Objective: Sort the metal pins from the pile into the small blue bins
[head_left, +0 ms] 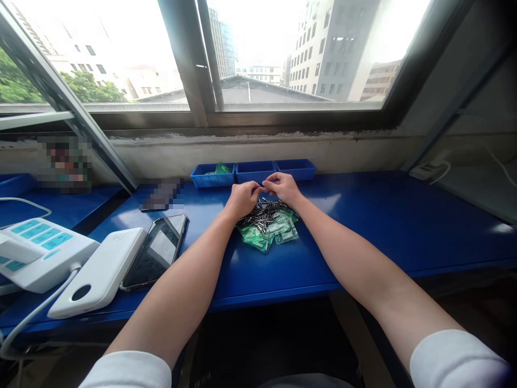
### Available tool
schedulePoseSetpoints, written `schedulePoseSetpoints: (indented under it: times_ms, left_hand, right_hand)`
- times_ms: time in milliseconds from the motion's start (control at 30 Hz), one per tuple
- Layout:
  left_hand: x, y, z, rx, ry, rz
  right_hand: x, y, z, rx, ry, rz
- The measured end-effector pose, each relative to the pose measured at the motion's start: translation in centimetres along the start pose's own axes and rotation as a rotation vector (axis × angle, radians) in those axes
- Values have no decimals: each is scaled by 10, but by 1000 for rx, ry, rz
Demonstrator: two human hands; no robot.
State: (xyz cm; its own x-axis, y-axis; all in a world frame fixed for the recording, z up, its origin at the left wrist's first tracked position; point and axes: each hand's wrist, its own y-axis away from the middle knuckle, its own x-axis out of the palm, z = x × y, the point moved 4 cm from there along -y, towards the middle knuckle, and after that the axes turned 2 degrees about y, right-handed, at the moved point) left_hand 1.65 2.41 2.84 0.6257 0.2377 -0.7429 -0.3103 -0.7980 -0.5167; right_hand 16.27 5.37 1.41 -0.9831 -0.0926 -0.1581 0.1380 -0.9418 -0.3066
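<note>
My left hand (244, 197) and my right hand (284, 187) meet above a heap of small dark metal pins or bits (262, 214). Both hands are closed in a pinch, fingertips almost touching. Something tiny seems to sit between them, too small to name. Under and in front of the heap lie several green-and-clear plastic packets (258, 238) on the blue table (266, 275). Just behind my hands stands a row of blue bins: the left bin (213, 180) has green packets in it, beside the middle bin (255, 173) and the right bin (301, 171).
At the left lie a phone (157, 250), a white power bank (100, 272) and a white power strip (42, 253) with a cable. A blurred-out flat object (161, 195) lies farther back. A metal post (91, 124) rises at the left, and a window sill (250, 134) runs behind the table.
</note>
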Motion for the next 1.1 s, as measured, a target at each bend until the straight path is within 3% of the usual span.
schedulePoseSetpoints:
  times_ms: [300,467,700,800,900,1000,1100]
  left_hand:
    - [-1,-2,6,-85,-61,-6]
    - [0,-4,8,-109,-132,5]
    - [2,-4,11,-158,-69,49]
    - [0,-3,13,-202,-125,16]
    - [-2,-3,16,-246,-193,-4]
    - [-4,-3,20,-272,-204,-10]
    - [-3,-2,23,-286,-205,-5]
  right_hand:
    - [2,2,3,4,26,91]
    - [0,4,6,-17,-38,69]
    - [-8,0,4,-26,-50,17]
    - [-22,-3,5,-111,133,-157]
    - [-34,-2,7,-191,519,-311]
    - [-43,-2,3,-152,826,-367]
    - [-50,-3,-2,-63,968,-380]
